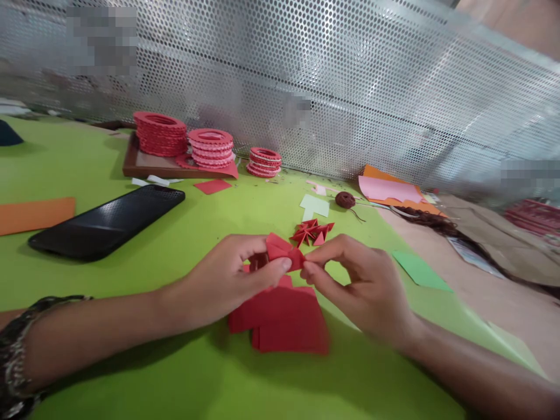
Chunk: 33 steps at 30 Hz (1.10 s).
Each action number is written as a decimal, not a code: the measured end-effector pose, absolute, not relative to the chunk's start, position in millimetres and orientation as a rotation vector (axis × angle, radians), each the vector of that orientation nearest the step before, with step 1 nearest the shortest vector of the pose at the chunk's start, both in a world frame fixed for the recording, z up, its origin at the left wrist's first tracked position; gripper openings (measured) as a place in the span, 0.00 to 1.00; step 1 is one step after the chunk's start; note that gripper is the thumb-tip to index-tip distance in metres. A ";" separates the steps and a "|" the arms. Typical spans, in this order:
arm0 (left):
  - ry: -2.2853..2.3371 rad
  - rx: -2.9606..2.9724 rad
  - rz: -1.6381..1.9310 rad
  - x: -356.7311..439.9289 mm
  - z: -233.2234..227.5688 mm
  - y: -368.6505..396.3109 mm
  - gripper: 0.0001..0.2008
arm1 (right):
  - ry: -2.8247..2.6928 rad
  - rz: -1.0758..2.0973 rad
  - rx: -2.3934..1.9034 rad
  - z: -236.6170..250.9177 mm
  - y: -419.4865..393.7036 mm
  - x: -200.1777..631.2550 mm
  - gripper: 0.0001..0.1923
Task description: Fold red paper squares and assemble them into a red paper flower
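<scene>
Between my two hands is a small folded piece of red paper (280, 248), held just above the table. My left hand (238, 268) grips its left side, thumb on the near face and fingers behind. With thumb and forefinger, my right hand (356, 280) pinches the paper's right tip. Below the hands lies a loose pile of red paper pieces (289, 324). Just beyond the fingers sit several folded red paper pointed shapes (310, 231), grouped together on the table.
A black phone (109, 221) and an orange paper (37, 216) lie left on the green table (175, 379). Behind are a brown tray (157, 171), stacked red rings (161, 137) and a perforated metal screen (262, 76). A brown yarn ball (345, 200) and green paper (420, 271) are right.
</scene>
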<state>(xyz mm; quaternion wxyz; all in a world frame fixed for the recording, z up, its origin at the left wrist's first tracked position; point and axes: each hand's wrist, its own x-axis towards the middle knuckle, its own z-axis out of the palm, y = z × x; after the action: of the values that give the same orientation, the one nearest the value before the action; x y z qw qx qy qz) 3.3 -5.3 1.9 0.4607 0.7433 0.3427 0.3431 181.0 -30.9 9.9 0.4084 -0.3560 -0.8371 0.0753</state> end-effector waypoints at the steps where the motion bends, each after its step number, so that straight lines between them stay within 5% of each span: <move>1: 0.855 1.871 0.845 3.1 3.0 -5.6 0.12 | -2.079 0.300 -0.945 9.5 -31.1 179.9 0.05; 8: 0.878 1.797 0.797 3.9 1.1 -1.7 0.13 | -1.999 0.404 -1.005 4.8 -29.3 176.1 0.05; 18: 0.799 1.518 0.741 7.7 -5.3 0.0 0.14 | -2.499 -0.829 -0.366 20.1 -27.7 185.9 0.10; 33: 0.606 1.538 0.631 4.5 -8.6 -1.3 0.13 | -2.462 -0.963 -0.232 17.2 -33.0 184.6 0.08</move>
<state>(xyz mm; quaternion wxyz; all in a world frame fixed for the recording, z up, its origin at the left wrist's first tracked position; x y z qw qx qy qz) 4.5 -1.3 -8.6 0.6336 0.6725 0.2650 0.2758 184.6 -33.0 17.2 0.2415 -0.0850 -0.9003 -0.3521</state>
